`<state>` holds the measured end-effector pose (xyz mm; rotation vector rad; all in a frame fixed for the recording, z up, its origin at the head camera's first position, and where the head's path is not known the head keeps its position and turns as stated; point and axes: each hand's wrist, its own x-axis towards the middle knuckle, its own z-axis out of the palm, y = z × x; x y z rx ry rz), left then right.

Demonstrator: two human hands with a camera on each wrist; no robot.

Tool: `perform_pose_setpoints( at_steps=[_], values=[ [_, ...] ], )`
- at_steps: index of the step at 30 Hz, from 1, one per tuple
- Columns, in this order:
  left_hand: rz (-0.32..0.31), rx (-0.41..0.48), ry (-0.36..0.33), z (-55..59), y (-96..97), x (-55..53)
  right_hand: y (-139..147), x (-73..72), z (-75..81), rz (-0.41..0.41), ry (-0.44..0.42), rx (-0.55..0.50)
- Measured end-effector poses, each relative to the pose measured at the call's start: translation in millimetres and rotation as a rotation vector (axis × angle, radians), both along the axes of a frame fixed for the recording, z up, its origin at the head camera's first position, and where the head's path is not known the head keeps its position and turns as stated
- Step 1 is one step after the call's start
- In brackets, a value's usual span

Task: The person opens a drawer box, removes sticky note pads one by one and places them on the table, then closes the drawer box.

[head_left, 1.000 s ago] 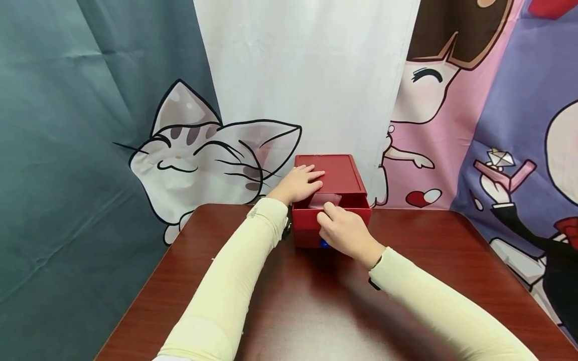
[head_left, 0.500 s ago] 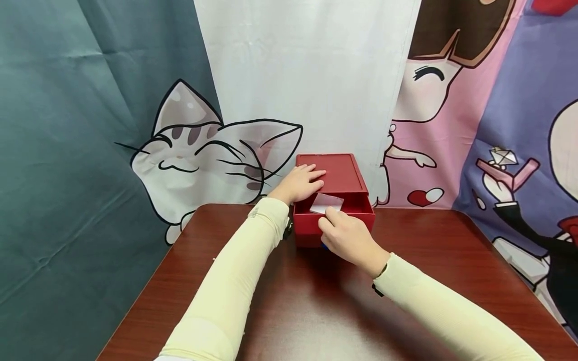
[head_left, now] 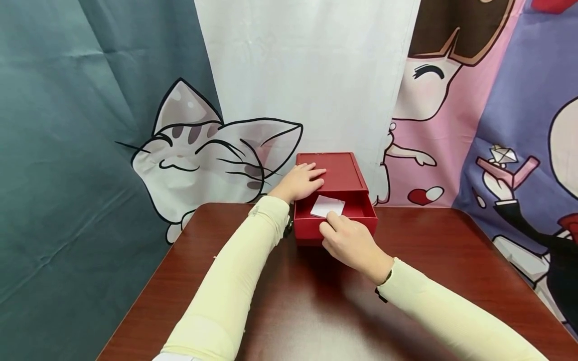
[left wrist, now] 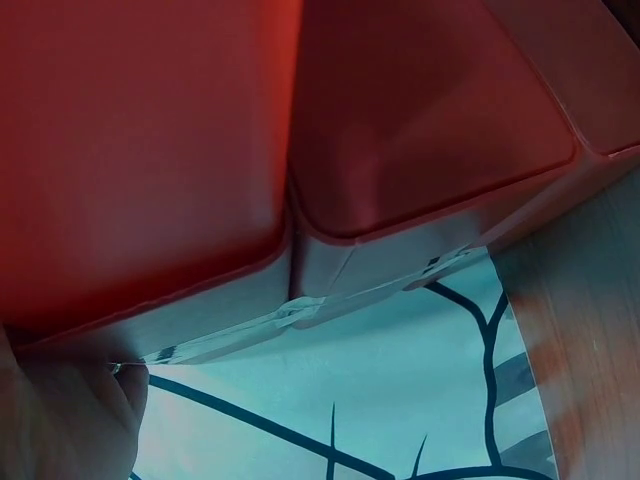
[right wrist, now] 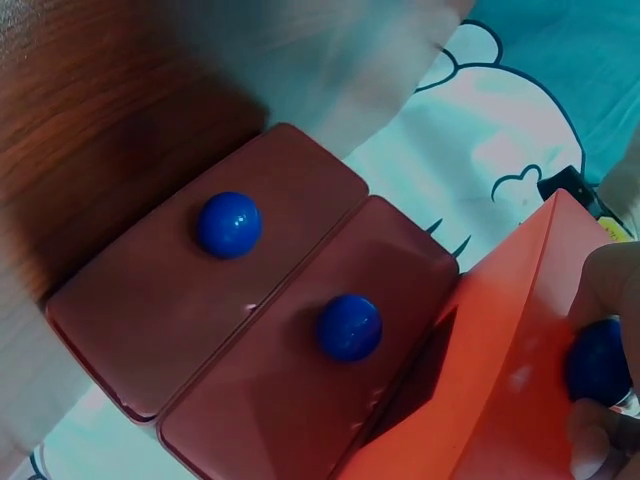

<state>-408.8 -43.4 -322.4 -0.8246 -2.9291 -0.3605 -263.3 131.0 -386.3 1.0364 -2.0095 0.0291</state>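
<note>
A red drawer cabinet (head_left: 336,171) stands at the back of the table. Its top drawer (head_left: 311,228) is pulled well out toward me, and a flat white square (head_left: 326,206), like a piece of paper or card, lies inside. My left hand (head_left: 299,181) rests on the cabinet's top at the left edge with fingers spread; part of it shows at lower left in the left wrist view. At the drawer's front, my right hand (head_left: 347,240) pinches a round blue knob (right wrist: 598,365) between thumb and finger, plain in the right wrist view.
Two closed drawers below carry blue knobs of their own, a nearer-to-table knob (right wrist: 229,225) and a middle knob (right wrist: 349,327). The brown wooden table (head_left: 293,311) extends toward me. A cartoon-printed curtain (head_left: 253,65) hangs right behind the cabinet.
The top drawer has slid farther out toward me with my right hand on its knob. More of the white square shows now. My left hand has stayed on the cabinet's top.
</note>
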Motion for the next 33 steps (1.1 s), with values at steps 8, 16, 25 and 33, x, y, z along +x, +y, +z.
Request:
perform_pose_setpoints(
  at_steps=[8,16,25,33],
  values=[
    [0.0,0.007,0.007,0.4,-1.4,-2.6,0,9.1,0.9,0.009,-0.011,-0.002],
    [0.001,0.006,-0.003,-0.9,-1.6,-1.7,0,16.3,0.1,0.002,-0.02,0.003],
    [0.005,0.01,0.006,-0.9,-1.9,-0.6,1,25.4,0.5,0.006,-0.026,0.01],
    [0.003,0.019,0.002,-1.6,-0.8,-2.0,3,32.4,1.6,0.012,-0.028,0.006]
  ],
)
